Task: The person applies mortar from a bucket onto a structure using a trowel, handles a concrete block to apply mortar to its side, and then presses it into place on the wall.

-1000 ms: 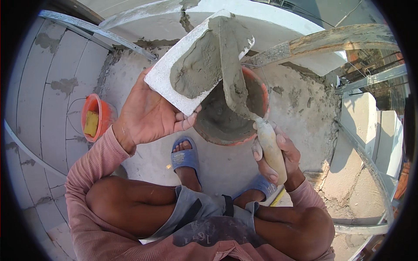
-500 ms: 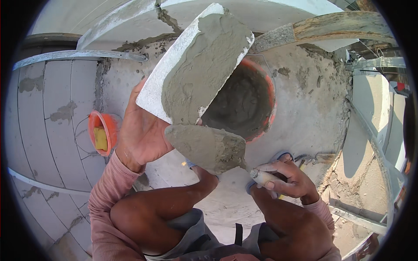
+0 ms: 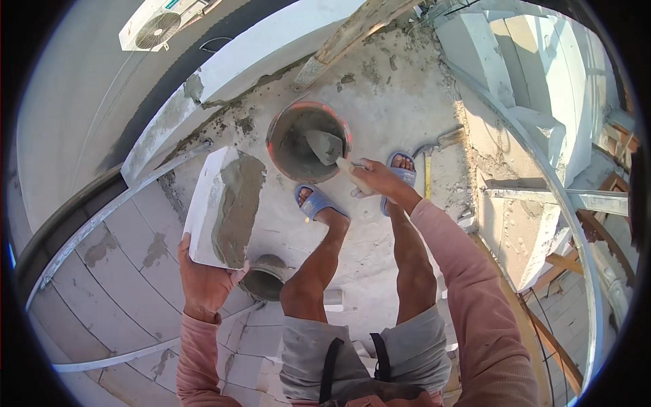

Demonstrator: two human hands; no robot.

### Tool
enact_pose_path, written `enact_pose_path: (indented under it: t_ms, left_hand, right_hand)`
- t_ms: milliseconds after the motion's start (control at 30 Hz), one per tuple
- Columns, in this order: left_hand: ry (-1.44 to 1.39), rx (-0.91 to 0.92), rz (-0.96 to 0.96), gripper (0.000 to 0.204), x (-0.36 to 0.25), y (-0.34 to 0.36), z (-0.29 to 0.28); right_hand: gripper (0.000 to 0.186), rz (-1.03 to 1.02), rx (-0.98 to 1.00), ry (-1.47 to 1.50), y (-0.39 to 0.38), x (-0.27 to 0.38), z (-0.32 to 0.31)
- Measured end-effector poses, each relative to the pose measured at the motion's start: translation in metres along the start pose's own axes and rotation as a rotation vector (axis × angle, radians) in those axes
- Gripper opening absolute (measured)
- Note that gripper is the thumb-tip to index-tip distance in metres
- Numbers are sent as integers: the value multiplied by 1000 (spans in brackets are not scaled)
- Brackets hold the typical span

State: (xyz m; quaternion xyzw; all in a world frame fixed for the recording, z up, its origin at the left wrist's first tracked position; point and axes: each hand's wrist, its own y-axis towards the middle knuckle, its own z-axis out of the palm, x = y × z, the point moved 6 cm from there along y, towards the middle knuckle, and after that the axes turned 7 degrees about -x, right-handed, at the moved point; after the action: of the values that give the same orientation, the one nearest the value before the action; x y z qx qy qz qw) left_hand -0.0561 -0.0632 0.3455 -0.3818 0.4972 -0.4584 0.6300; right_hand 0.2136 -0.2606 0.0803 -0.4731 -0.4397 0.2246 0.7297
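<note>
My left hand [image 3: 203, 281] grips the lower end of a white building block [image 3: 203, 214], which is tilted up off to the left. Grey mortar [image 3: 239, 210] covers the block's right-hand face. In my right hand [image 3: 377, 180] is the handle of a trowel [image 3: 326, 147], fingers wrapped round it. The trowel's blade is over the mouth of an orange-rimmed bucket [image 3: 274, 149], against the wet mortar [image 3: 293, 141] inside. Whether the blade's tip is sunk in the mortar, I cannot tell.
A smaller pail [image 3: 263, 285] stands below the block. My sandalled feet are just below the bucket. A hammer-like tool [image 3: 450, 138] and a yellow bar [image 3: 428, 178] lie to their right. Beyond are a curved white wall [image 3: 258, 51] and a slanting board [image 3: 352, 42]; metal rails [image 3: 102, 227] cross both sides.
The mortared block has moved left and away from the bucket. The trowel has left the block's lower end and is now at the bucket. My view has risen and shifted, and my legs are straighter.
</note>
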Motion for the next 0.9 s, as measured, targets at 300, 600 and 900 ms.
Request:
enact_pose_path:
  t_ms: [300, 600, 900]
  left_hand:
    - [809, -128, 360, 81, -189, -48, 140]
    - [1755, 30, 887, 89, -253, 121, 445]
    - [2161, 222, 1091, 110, -185, 231, 643]
  right_hand:
    - [63, -268, -370, 146, -171, 48, 56]
    - [55, -172, -454, 107, -84, 46, 58]
    - [54, -77, -348, 449, -54, 87, 67]
